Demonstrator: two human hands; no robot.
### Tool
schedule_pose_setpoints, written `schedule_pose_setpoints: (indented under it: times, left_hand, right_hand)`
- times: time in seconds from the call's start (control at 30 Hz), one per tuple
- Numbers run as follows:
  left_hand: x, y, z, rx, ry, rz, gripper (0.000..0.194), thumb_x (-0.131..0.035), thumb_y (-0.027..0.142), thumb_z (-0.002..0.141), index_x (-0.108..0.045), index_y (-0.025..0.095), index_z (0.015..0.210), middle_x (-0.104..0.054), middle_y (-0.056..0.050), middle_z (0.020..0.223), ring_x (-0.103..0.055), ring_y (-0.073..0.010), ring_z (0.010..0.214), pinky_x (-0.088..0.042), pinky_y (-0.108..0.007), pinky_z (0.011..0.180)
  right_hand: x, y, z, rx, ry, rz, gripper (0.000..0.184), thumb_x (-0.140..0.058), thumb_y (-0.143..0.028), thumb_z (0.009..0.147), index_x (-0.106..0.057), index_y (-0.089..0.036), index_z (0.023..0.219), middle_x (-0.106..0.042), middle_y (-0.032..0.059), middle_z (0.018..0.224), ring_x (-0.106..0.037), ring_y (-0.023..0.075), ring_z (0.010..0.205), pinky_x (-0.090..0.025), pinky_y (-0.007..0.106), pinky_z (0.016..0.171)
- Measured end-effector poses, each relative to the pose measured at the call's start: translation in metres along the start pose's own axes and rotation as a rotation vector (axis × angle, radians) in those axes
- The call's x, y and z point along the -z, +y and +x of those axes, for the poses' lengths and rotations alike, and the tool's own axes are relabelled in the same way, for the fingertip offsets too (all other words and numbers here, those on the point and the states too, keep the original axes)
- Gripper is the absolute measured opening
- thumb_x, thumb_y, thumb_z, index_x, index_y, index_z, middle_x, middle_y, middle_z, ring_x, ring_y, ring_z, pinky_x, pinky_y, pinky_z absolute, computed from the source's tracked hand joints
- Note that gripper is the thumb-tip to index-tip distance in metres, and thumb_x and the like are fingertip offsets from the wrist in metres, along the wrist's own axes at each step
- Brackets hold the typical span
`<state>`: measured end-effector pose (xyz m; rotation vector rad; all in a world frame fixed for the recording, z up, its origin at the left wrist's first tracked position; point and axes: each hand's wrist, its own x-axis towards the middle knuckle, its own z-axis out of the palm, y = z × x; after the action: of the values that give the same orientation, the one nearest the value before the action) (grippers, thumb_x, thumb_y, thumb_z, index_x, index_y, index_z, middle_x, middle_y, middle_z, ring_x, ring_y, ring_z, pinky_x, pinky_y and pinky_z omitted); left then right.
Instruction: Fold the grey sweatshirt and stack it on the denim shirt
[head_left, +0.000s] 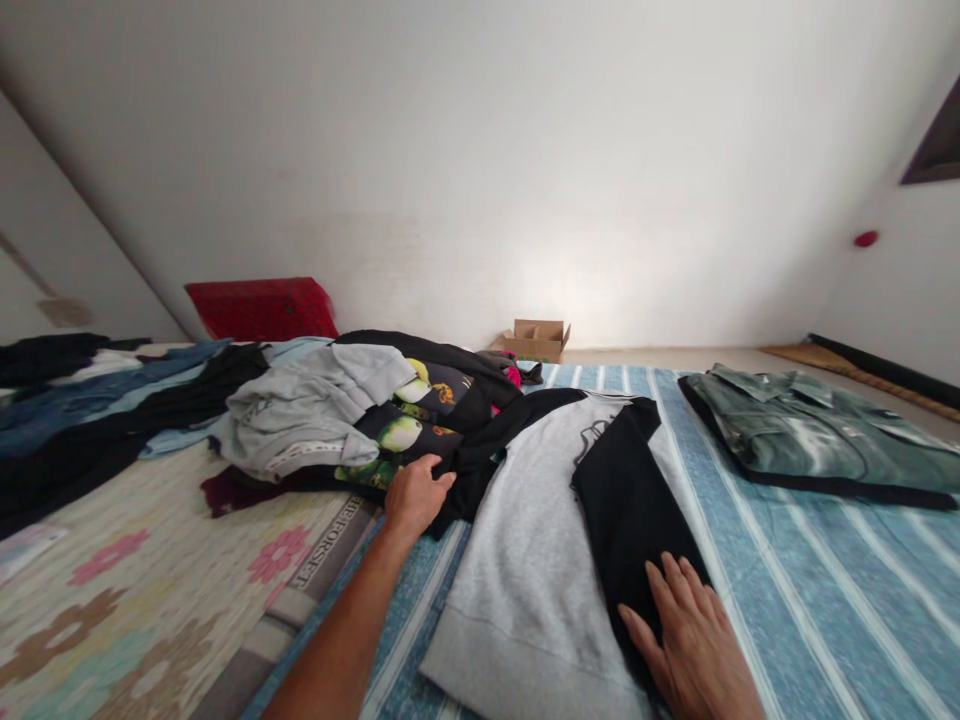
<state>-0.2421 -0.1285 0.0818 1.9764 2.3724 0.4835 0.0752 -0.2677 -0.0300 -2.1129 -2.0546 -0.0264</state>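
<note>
A grey sweatshirt with black sleeves lies flat on the blue striped mat. One black sleeve is folded across its front. My right hand rests flat on the lower end of that sleeve, fingers stretched out. My left hand reaches forward to the left side of the sweatshirt, fingers curled on the black cloth at the edge of the clothes pile.
A folded green denim garment lies at the right on the mat. Dark and blue clothes are heaped at the left on a flowered sheet. A red cushion and a small cardboard box stand by the far wall.
</note>
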Motion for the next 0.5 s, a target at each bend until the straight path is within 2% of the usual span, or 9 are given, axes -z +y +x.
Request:
schedule_pose_setpoints:
  times: [0.13, 0.3, 0.4, 0.5]
  left_hand:
    - [-0.007, -0.010, 0.008, -0.004, 0.059, -0.203, 0.031, -0.057, 0.028, 0.079, -0.066, 0.015, 0.105, -0.069, -0.011, 0.110, -0.064, -0.0237, 0.101, -0.047, -0.029, 0.086]
    - [-0.017, -0.019, 0.011, -0.002, 0.158, -0.443, 0.029, -0.056, 0.034, 0.075, -0.069, 0.014, 0.092, -0.072, -0.011, 0.095, -0.066, -0.0261, 0.091, -0.048, -0.032, 0.080]
    - [-0.019, -0.018, 0.009, 0.023, 0.164, -0.686, 0.030, -0.058, 0.040, 0.071, -0.069, 0.015, 0.084, -0.071, -0.007, 0.080, -0.066, -0.0249, 0.081, -0.048, -0.031, 0.073]
    - [-0.017, -0.013, 0.005, 0.129, 0.123, -0.980, 0.036, -0.065, 0.045, 0.064, -0.069, 0.015, 0.083, -0.071, -0.004, 0.077, -0.065, -0.0234, 0.077, -0.048, -0.030, 0.069]
  right_hand:
    - [-0.006, 0.002, 0.000, 0.014, 0.053, -0.009, 0.072, -0.045, -0.062, 0.081, -0.057, -0.008, 0.127, -0.046, 0.0182, 0.139, -0.036, 0.0384, 0.131, -0.035, 0.052, 0.103]
    - [-0.015, 0.005, -0.002, 0.036, 0.117, -0.016, 0.070, -0.042, -0.062, 0.081, -0.061, -0.010, 0.123, -0.050, 0.0175, 0.136, -0.039, 0.0388, 0.129, -0.038, 0.052, 0.101]
    - [-0.024, 0.010, -0.003, 0.064, 0.149, 0.005, 0.069, -0.040, -0.063, 0.082, -0.062, -0.011, 0.122, -0.051, 0.0166, 0.135, -0.039, 0.0386, 0.129, -0.038, 0.053, 0.101]
    - [-0.026, 0.016, -0.002, 0.088, 0.165, 0.064, 0.068, -0.040, -0.064, 0.082, -0.064, -0.011, 0.118, -0.054, 0.0184, 0.132, -0.041, 0.0400, 0.128, -0.040, 0.055, 0.098]
